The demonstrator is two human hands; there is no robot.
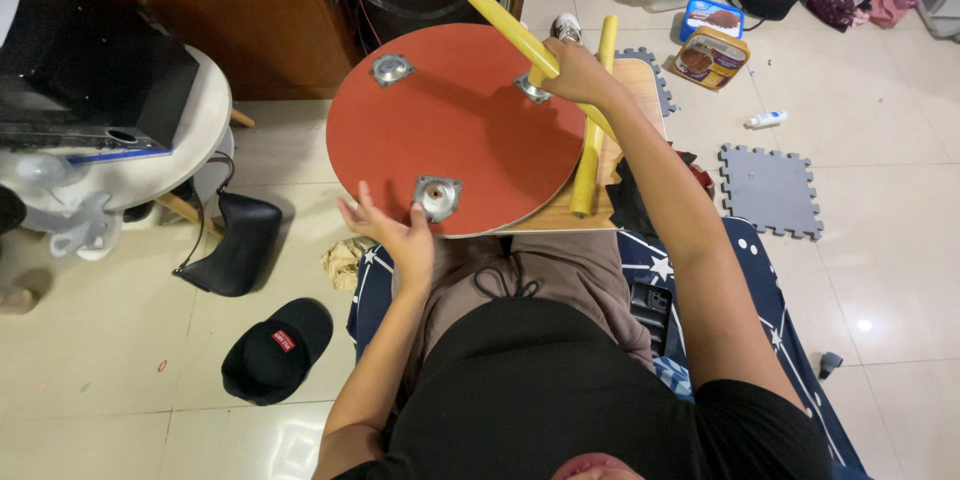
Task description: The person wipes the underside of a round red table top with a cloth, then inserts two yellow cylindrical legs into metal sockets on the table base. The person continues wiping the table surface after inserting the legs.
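A round red tabletop (460, 125) lies upside down on my lap and a wooden board, with three metal mounting plates on it. My right hand (572, 73) is shut on a yellow leg (512, 28) that stands tilted in the right mounting plate (532, 90). My left hand (395, 230) rests open against the tabletop's near edge, beside the front mounting plate (437, 197). The back left mounting plate (390, 69) is bare. A second yellow leg (592, 145) lies on the wooden board (640, 90) to the right of the tabletop.
A white round table (190, 140) with a black device stands at left. A black bag (235, 245) and a black cap (275, 350) lie on the tile floor. Grey foam mats (770, 190), two boxes (710, 40) and a small bottle (766, 120) lie at right.
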